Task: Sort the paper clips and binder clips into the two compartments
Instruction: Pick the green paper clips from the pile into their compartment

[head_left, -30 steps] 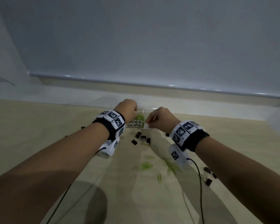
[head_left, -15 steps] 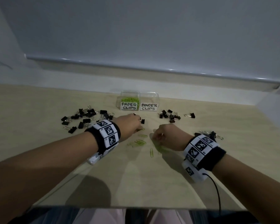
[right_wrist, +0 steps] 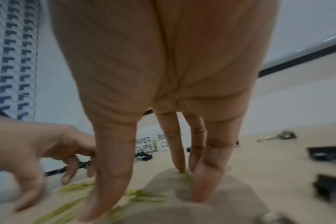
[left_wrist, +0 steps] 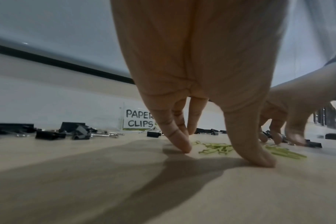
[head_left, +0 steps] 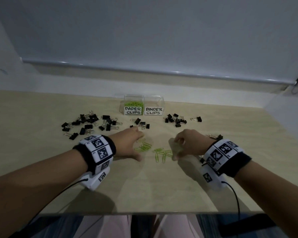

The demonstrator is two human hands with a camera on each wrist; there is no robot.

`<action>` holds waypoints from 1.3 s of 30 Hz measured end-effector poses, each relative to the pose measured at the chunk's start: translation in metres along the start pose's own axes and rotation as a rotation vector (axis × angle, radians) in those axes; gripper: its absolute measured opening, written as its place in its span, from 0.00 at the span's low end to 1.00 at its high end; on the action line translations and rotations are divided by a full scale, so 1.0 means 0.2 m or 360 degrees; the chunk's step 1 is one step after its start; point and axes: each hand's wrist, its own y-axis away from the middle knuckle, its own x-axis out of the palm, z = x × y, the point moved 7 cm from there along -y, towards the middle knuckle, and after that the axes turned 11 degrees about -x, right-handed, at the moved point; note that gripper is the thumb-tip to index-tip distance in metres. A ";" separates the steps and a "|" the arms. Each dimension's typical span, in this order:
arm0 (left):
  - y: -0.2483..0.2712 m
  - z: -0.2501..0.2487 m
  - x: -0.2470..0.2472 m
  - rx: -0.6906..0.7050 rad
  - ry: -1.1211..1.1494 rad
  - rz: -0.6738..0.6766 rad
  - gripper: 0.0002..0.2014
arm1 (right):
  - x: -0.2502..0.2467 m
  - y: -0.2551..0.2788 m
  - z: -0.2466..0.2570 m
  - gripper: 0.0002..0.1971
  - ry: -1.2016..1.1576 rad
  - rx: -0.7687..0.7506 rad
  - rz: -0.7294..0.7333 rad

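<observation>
A: Where are the loose paper clips (head_left: 152, 150) relative to the hands?

B: On the worktop (head_left: 144, 188), right between them. The left hand (head_left: 129, 142) stands beside the left cluster, thumb and fingertips spread and touching the surface, holding nothing. The right hand (head_left: 187, 143) is over the right cluster, fingers reaching down with the tips among the clips; whether it has pinched one I cannot tell, since that wrist view is blurred.

A: Which hand is nearer?

B: Each has its own cluster at its fingertips. The right looks closer to a pick.

A: How do the clips lie?

B: Flat, with mixed headings. Several on the right run lengthwise toward the person; those on the left slant.

A: And the target?

B: The paper clips compartment (head_left: 133, 107) sits straight ahead at the far edge, already holding green clips, left of the binder clips compartment (head_left: 154, 107). Black binder clips (head_left: 89, 123) lie between and to both sides.
</observation>
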 end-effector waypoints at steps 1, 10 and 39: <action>-0.01 -0.02 -0.01 0.0002 0.0061 -0.0005 0.34 | 0.02 -0.01 0.04 0.36 -0.0015 -0.0031 -0.0005; -0.08 -0.06 -0.01 -0.0078 0.0421 -0.0034 0.17 | 0.04 -0.14 0.32 0.21 -0.0022 -0.0285 -0.0124; -0.16 0.09 -0.30 -0.0143 0.0677 -0.0301 0.08 | -0.32 -0.39 0.15 0.05 -0.0585 -0.0326 -0.0347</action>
